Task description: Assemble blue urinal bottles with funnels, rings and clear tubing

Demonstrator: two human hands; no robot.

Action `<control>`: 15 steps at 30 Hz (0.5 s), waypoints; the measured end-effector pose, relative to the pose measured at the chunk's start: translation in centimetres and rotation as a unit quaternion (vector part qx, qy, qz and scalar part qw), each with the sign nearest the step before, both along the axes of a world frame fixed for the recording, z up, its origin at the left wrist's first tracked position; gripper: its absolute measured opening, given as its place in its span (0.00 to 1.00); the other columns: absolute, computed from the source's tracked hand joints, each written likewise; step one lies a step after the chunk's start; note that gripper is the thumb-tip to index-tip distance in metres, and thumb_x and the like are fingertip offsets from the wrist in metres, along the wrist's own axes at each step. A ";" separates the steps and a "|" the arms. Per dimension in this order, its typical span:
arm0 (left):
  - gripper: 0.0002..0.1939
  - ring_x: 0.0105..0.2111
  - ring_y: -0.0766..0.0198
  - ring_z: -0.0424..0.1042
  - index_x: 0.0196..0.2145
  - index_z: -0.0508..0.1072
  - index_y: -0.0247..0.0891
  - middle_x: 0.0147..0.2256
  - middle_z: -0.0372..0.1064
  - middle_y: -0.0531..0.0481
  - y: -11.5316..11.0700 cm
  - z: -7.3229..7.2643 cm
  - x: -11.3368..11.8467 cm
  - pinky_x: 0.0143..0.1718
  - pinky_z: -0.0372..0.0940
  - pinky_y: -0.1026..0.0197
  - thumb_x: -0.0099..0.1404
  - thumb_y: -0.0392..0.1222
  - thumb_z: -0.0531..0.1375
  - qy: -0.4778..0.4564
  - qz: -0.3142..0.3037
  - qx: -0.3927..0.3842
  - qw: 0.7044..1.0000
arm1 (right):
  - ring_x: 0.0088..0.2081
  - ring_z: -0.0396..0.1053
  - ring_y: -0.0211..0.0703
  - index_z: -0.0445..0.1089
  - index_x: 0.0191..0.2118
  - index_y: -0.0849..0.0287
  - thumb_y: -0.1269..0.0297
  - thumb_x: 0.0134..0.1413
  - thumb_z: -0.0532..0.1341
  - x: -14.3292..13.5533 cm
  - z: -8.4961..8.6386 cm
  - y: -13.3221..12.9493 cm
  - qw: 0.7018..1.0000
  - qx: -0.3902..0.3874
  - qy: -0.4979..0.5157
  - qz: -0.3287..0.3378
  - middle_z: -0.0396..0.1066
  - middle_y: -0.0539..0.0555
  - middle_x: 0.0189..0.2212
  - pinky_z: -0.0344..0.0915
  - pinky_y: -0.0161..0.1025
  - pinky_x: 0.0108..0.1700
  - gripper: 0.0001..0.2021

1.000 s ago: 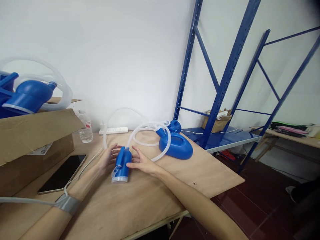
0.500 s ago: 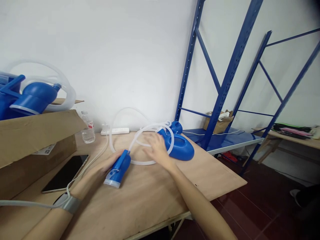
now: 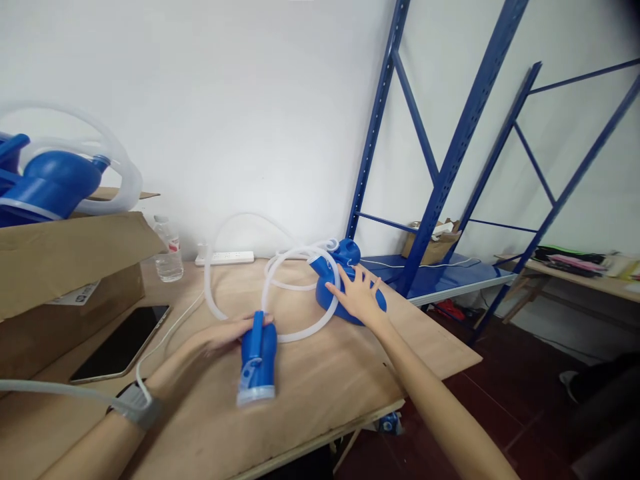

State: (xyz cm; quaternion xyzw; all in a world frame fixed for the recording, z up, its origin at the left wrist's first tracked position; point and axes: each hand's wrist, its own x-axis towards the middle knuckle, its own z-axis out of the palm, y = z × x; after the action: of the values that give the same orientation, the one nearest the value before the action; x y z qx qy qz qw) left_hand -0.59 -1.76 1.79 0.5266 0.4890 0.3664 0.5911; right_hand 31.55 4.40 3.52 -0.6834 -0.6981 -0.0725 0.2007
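My left hand (image 3: 233,333) grips the narrow top of a blue urinal funnel (image 3: 259,353) with a handle on it and a clear cap at its wide end. From the funnel's top runs a translucent hose (image 3: 310,332), looping over the table. To the right lies a blue urinal bottle (image 3: 375,307) with a handle and a slanted neck. My right hand (image 3: 361,295) rests over it with fingers spread, covering much of its handle. Behind the bottle is a second rounded blue piece (image 3: 347,252).
On the left are an open cardboard box (image 3: 75,267) with more blue urinals (image 3: 60,177), a tablet (image 3: 123,341) and a water bottle (image 3: 169,257). A white power strip (image 3: 227,257) lies by the wall. A blue metal rack (image 3: 450,167) stands at right. A cable crosses my left wrist.
My right hand has moved right, from inside the hose loop onto the blue bottle. My left hand has brought the funnel right and nearer, turning it more upright in view.
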 end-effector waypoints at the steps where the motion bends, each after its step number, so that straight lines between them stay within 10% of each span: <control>1: 0.24 0.32 0.51 0.78 0.37 0.80 0.40 0.31 0.78 0.47 -0.3 0.3 0.3 0.29 0.72 0.57 0.47 0.56 0.75 0.033 -0.022 -0.025 0.999 | 0.72 0.45 0.80 0.53 0.75 0.44 0.35 0.68 0.49 -0.4 0.0 -0.2 1.000 0.001 0.008 0.005 0.49 0.68 0.73 0.37 0.84 0.65 0.36; 6: 0.23 0.29 0.58 0.74 0.33 0.75 0.39 0.27 0.73 0.53 -1.2 1.0 0.9 0.29 0.68 0.62 0.45 0.55 0.75 0.046 -0.063 -0.067 0.995 | 0.74 0.42 0.72 0.58 0.73 0.42 0.42 0.74 0.42 -0.5 0.0 -0.1 0.997 0.035 0.019 0.062 0.55 0.65 0.71 0.31 0.81 0.68 0.30; 10: 0.26 0.28 0.59 0.74 0.39 0.71 0.41 0.26 0.71 0.56 -0.4 1.6 -0.1 0.28 0.68 0.61 0.42 0.47 0.74 -0.055 0.014 -0.004 0.998 | 0.67 0.58 0.60 0.65 0.69 0.50 0.48 0.75 0.41 1.4 0.9 0.3 0.988 0.054 0.104 0.098 0.65 0.64 0.63 0.52 0.64 0.69 0.29; 15: 0.31 0.35 0.52 0.79 0.45 0.66 0.45 0.32 0.74 0.55 0.7 4.1 -0.7 0.36 0.74 0.55 0.44 0.41 0.73 -0.168 0.151 0.110 0.968 | 0.49 0.75 0.54 0.74 0.57 0.54 0.46 0.66 0.58 2.4 2.5 -0.6 0.904 -0.070 0.357 0.226 0.72 0.60 0.55 0.73 0.44 0.41 0.23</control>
State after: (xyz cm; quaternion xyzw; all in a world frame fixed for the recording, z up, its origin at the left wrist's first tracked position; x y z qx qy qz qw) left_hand -1.31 -1.04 5.85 0.4390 0.4135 0.5863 0.5409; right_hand 33.97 3.84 6.04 -0.4999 -0.7186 0.2725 0.3993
